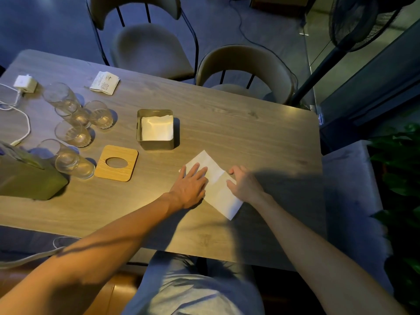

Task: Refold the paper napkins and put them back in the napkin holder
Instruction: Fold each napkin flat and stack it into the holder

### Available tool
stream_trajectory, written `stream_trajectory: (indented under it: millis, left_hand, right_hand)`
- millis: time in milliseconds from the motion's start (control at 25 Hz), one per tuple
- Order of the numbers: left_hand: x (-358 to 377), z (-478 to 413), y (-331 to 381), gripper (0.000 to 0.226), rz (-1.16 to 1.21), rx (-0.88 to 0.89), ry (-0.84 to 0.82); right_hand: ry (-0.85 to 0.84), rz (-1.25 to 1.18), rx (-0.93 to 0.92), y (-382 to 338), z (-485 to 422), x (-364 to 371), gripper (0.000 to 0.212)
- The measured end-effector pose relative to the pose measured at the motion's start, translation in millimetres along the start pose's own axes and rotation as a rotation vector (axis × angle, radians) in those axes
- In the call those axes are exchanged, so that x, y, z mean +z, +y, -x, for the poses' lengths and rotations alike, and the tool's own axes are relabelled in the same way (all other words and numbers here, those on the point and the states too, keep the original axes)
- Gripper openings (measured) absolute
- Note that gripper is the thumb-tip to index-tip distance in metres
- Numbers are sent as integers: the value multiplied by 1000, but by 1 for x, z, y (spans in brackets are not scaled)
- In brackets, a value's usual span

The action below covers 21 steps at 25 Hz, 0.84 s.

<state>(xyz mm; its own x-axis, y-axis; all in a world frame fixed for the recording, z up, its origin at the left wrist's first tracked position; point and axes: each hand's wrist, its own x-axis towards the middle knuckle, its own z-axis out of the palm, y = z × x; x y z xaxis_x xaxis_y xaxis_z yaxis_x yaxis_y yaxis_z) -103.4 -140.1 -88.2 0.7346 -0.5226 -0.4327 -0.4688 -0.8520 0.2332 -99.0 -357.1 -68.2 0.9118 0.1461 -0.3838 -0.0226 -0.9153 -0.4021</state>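
Head view: flattening a napkin beside the napkin holder

Pressing down with the left grip (pixel 191 185), open, fingers straight and spread, on the unfolded napkin (pixel 219 192) lying flat on the desk (pixel 250 137), just in front and to the right of the napkin holder (pixel 155 145). Touching the napkin's right edge with the right grip (pixel 244 184), fingers curling; pinching or merely resting, impossible to tell. Keeping a white napkin stack (pixel 156 128) inside the holder, wooden lid (pixel 106 173) lying just front-left.

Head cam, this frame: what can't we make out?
Head view:
Right hand: pinching the napkin or only touching it; its own fingers hide the contact.
Napkin's left part: under the left hand.
Napkin holder: stack depth, walls hide it.
Printed slip: text too small.
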Motion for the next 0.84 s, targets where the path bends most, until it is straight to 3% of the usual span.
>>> stream_trajectory:
  millis: [200,560,680,840]
  left_hand:
    - [0,-1,-8,12,103,72,8]
    - [-1,-9,-12,21,109,86,1]
    - [6,-4,-14,26,123,51,159]
    - [14,9,-10,33,711,-355,495]
  right_hand:
    - [-83,-121,58,-20,-5,7,50]
    - [-102,-82,109,-22,-7,9,57]
    - [-123,-175,146,-21,-7,8,56]
    - [-60,-349,204,-21,-11,2,63]
